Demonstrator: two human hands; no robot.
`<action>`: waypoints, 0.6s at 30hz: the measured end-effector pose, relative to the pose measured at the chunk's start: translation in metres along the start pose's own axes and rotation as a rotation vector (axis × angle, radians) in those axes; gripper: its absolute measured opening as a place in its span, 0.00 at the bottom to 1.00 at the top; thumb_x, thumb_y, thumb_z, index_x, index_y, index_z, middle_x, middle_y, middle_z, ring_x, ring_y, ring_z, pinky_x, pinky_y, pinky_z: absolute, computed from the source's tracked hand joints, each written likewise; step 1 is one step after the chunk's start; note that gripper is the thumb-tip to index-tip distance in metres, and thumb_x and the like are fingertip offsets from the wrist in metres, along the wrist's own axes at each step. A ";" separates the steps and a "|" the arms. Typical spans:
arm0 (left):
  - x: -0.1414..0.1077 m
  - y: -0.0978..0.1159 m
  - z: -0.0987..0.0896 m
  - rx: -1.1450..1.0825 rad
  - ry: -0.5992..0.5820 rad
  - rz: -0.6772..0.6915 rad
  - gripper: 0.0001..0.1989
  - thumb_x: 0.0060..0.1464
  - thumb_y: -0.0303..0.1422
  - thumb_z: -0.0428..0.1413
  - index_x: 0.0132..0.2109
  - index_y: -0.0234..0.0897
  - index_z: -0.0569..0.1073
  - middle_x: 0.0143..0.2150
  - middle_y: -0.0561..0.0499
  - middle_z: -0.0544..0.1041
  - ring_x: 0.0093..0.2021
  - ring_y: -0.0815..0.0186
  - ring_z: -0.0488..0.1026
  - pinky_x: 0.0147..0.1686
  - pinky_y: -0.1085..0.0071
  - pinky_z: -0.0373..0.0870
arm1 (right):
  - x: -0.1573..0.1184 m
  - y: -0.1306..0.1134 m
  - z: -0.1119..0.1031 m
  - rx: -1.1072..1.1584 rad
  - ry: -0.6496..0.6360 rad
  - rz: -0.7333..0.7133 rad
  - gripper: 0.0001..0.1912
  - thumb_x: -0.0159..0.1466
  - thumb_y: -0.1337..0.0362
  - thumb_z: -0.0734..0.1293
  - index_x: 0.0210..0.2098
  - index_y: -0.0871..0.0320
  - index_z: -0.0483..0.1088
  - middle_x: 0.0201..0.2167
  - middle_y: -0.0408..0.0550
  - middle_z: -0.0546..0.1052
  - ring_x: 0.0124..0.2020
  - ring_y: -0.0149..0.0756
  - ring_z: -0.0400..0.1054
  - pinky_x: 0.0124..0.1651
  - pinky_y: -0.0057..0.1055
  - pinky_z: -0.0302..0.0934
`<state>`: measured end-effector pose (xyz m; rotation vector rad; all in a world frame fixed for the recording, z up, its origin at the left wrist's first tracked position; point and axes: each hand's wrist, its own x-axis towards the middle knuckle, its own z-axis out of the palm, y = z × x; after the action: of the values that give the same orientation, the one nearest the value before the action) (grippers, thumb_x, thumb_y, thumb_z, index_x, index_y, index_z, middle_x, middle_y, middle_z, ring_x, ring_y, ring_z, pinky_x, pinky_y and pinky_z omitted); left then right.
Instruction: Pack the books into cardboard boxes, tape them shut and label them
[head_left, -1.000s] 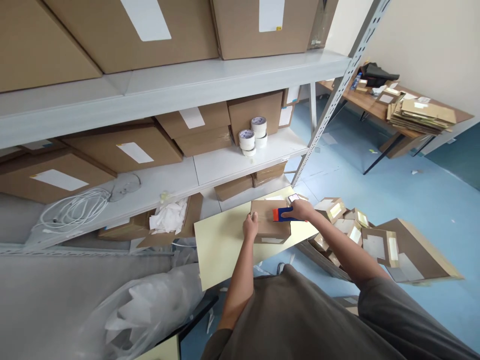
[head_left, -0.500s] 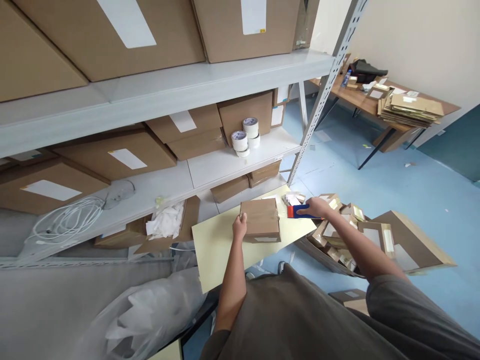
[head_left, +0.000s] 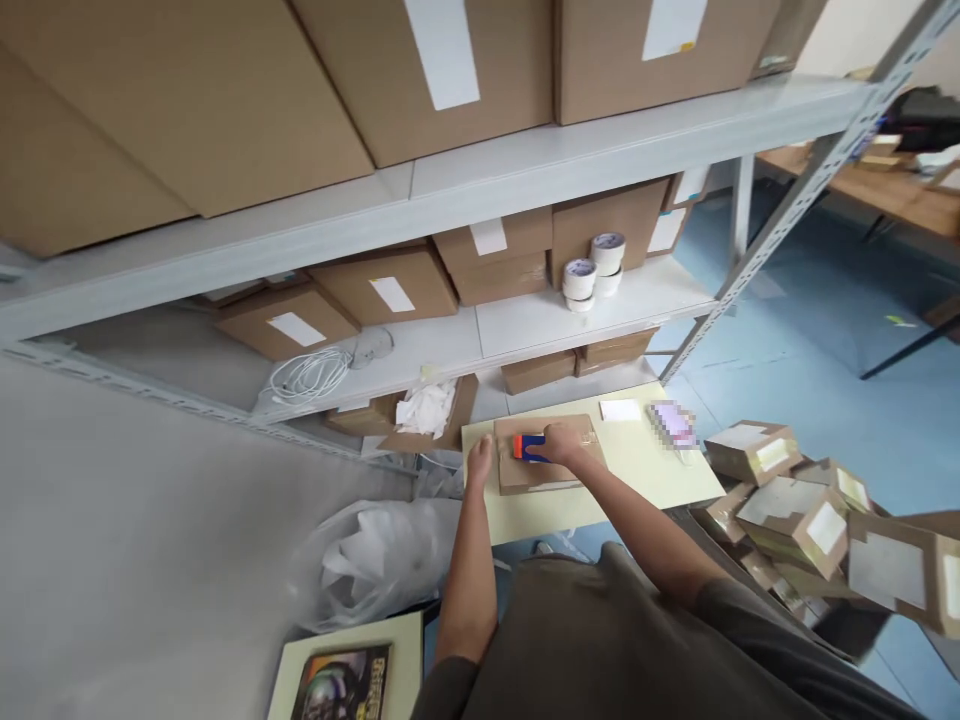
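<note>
A brown cardboard box (head_left: 540,478) lies on the pale yellow tabletop (head_left: 637,480) in front of me. My left hand (head_left: 481,459) grips the box at its left end, fingers curled with the thumb up. Above the middle of the box's top, my right hand (head_left: 562,443) is closed round a blue and orange-red tape dispenser (head_left: 531,447). The dispenser's orange-red end points left. Shiny clear tape (head_left: 589,438) shows on the right part of the box top.
A white card (head_left: 620,410) and a blurred-out item (head_left: 673,424) lie right of the box. Small taped boxes (head_left: 787,520) are heaped at the right. Behind stands a metal shelf (head_left: 420,350) with tape rolls (head_left: 580,279) and coiled white cable (head_left: 311,375). A plastic bag (head_left: 382,555) sits lower left.
My right hand has brought the tape dispenser left, from beyond the box's right end to over its top. My left hand stays at the left end. The view has swung left.
</note>
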<state>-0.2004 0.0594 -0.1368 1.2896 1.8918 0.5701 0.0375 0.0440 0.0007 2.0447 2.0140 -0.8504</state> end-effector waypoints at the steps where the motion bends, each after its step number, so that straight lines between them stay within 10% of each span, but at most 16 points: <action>1: -0.004 -0.004 0.004 -0.028 -0.033 0.018 0.28 0.72 0.50 0.43 0.56 0.36 0.79 0.59 0.39 0.81 0.62 0.56 0.76 0.60 0.64 0.70 | 0.004 -0.011 0.007 -0.021 -0.014 -0.007 0.31 0.62 0.42 0.73 0.52 0.62 0.80 0.51 0.65 0.82 0.52 0.54 0.78 0.50 0.38 0.68; 11: -0.042 0.003 0.076 0.006 -0.014 -0.086 0.29 0.74 0.47 0.39 0.66 0.36 0.71 0.63 0.36 0.78 0.62 0.54 0.76 0.59 0.61 0.70 | 0.011 0.013 0.003 -0.070 -0.102 -0.010 0.39 0.56 0.35 0.74 0.51 0.62 0.80 0.49 0.65 0.83 0.48 0.54 0.79 0.48 0.37 0.69; 18: -0.042 0.019 0.089 0.176 -0.006 -0.058 0.28 0.74 0.46 0.39 0.63 0.34 0.74 0.56 0.33 0.81 0.58 0.50 0.78 0.55 0.61 0.71 | -0.017 0.198 -0.034 -0.145 -0.035 0.128 0.36 0.57 0.33 0.72 0.40 0.62 0.82 0.40 0.63 0.83 0.40 0.49 0.78 0.39 0.33 0.65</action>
<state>-0.1111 0.0236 -0.1634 1.3400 2.0036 0.3766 0.2375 0.0282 -0.0185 2.0385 1.8453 -0.6902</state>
